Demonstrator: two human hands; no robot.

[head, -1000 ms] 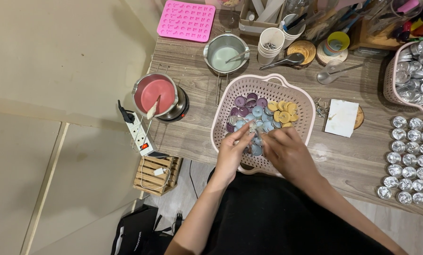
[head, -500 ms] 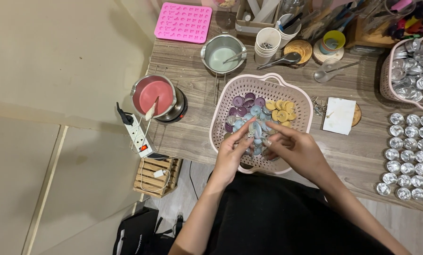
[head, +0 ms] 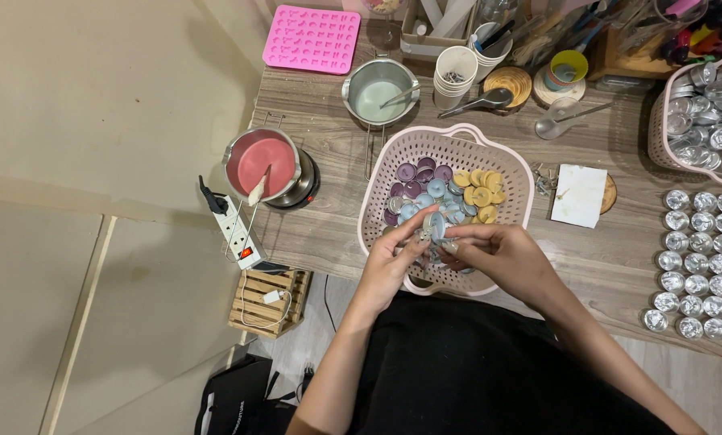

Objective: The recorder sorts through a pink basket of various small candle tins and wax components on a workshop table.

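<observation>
A pink perforated basket (head: pixel 393 161) sits on the wooden table, filled with small round wax pieces: purple (head: pixel 413 173), blue (head: pixel 425 201) and yellow (head: pixel 477 189). Both hands meet over the basket's near side. My left hand (head: pixel 393 262) pinches a small blue piece (head: pixel 436 225) between thumb and fingers. My right hand (head: pixel 498 254) touches the same spot, its fingertips closed on the piece or its small metal cup; the exact grip is hidden.
A pot of pink wax (head: pixel 262 165) with a stick stands left, beside a power strip (head: pixel 236 229). Behind are a pot of pale wax (head: pixel 377 89), a pink silicone mould (head: pixel 310 39) and paper cups (head: pixel 455 72). Several empty metal cups (head: pixel 699 258) cover the right side.
Both hands lifted slightly toward the basket's near rim and drew together, now holding a blue piece between their fingertips.
</observation>
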